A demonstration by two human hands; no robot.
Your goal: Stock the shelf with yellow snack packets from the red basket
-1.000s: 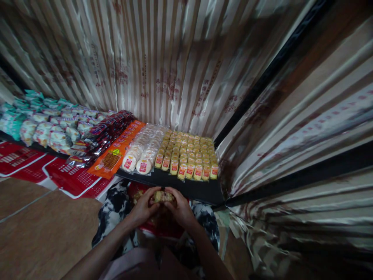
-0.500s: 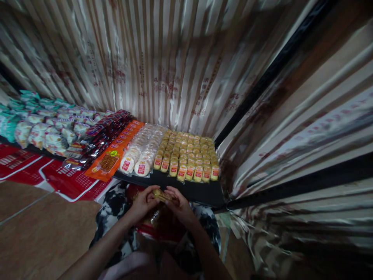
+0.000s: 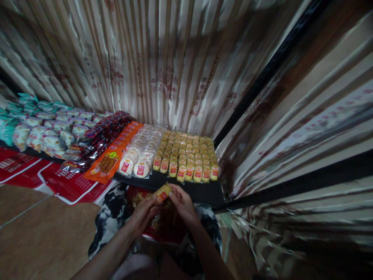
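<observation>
Between my two hands is a small yellow snack packet [image 3: 162, 193] with a red-orange label facing up. My left hand [image 3: 144, 212] pinches its left end, and the fingers of my right hand [image 3: 182, 202] grip its right end. Below them, in my lap, a red basket [image 3: 175, 235] holds more wrapped packets, partly hidden by my hands. Just beyond my hands, rows of matching yellow packets [image 3: 189, 159] stand on a black shelf [image 3: 201, 193], their labels facing me.
Left of the yellow rows lie round white wrapped crackers [image 3: 142, 168], an orange snack bag [image 3: 112, 155], dark shiny packs [image 3: 100, 136] and white-and-green bags [image 3: 37, 124]. Red baskets [image 3: 70, 186] sit under the shelf. A pleated curtain [image 3: 163, 58] hangs behind, with a black post [image 3: 253, 93] at right.
The packet in my hands has turned so that its label shows. My left hand has moved slightly down and back, while my right stays near the packet's right end.
</observation>
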